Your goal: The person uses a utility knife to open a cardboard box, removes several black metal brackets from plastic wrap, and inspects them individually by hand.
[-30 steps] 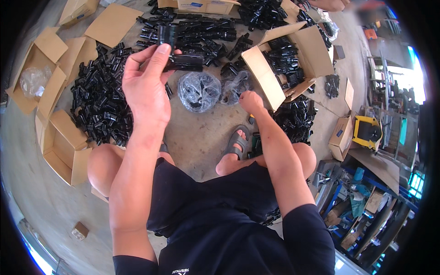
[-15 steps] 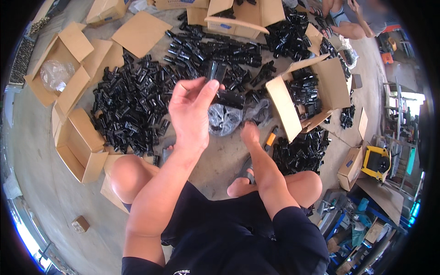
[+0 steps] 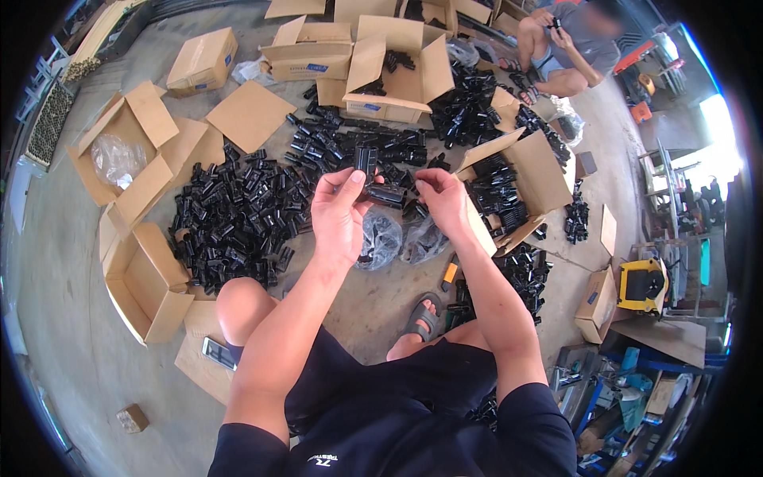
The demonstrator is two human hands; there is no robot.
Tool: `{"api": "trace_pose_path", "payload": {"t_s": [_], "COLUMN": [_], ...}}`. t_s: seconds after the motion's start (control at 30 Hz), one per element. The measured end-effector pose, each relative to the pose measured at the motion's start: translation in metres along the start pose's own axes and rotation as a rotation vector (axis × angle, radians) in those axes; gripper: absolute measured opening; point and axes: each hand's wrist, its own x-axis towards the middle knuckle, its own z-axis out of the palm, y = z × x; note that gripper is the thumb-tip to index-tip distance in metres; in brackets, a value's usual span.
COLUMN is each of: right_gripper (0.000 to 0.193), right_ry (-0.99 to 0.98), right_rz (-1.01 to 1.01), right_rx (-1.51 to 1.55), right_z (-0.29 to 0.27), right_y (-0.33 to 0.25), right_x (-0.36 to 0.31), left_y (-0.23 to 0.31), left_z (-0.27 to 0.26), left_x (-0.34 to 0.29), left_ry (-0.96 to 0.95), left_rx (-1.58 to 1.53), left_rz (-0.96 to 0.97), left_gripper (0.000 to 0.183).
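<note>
My left hand (image 3: 337, 221) is closed on a glossy black tubular part (image 3: 386, 195), thumb along its upper section. The part has one section pointing up and another reaching right. Just off its right end is my right hand (image 3: 445, 205), thumb and fingertips pinched together. Whether anything small sits in that pinch I cannot make out. Below the hands, clear plastic bags (image 3: 381, 242) with dark contents lie on the floor. A large pile of similar black parts (image 3: 238, 219) spreads to the left, and more parts (image 3: 310, 147) lie beyond my hands.
An open carton (image 3: 548, 187) of black parts stands right; another carton (image 3: 384, 107) is beyond. An empty-looking carton (image 3: 143, 274) lies left. A yellow-handled tool (image 3: 450, 274) is near my sandalled foot (image 3: 423, 316). A phone (image 3: 218, 353) rests by my left knee. Another person (image 3: 568, 48) sits far right.
My right hand has risen from the plastic bags to beside the black part. My left hand still holds the part, now slightly lower in view. The view has tilted to show more of the far floor.
</note>
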Motion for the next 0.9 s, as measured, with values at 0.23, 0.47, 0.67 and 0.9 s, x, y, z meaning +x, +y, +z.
{"api": "trace_pose_path", "payload": {"t_s": [0.23,0.47,0.67,0.9], "right_gripper": [0.017,0.017,0.015,0.017], "right_ry": [-0.005,-0.028,0.022,0.011], "right_rz": [-0.097,-0.06,-0.019,0.047], "right_rx": [0.4,0.529,0.403,0.477], "right_z": [-0.023,-0.002,0.036,0.035], "right_y": [-0.072,-0.062,-0.048,-0.035], "right_x": [-0.058,-0.066,-0.069,-0.061], "left_y": [-0.016,-0.028,-0.026,-0.027], "left_z": [0.01,0.009,-0.005,0.001], "left_x": [-0.015,-0.032,-0.033,-0.028], "left_ry": [-0.02,-0.046,0.037,-0.001], "left_rx": [0.114,0.232,0.517,0.685], "left_rz": [0.035,0.089,0.292,0.293], "left_gripper": [0.015,0.017,0.016,0.017]}}
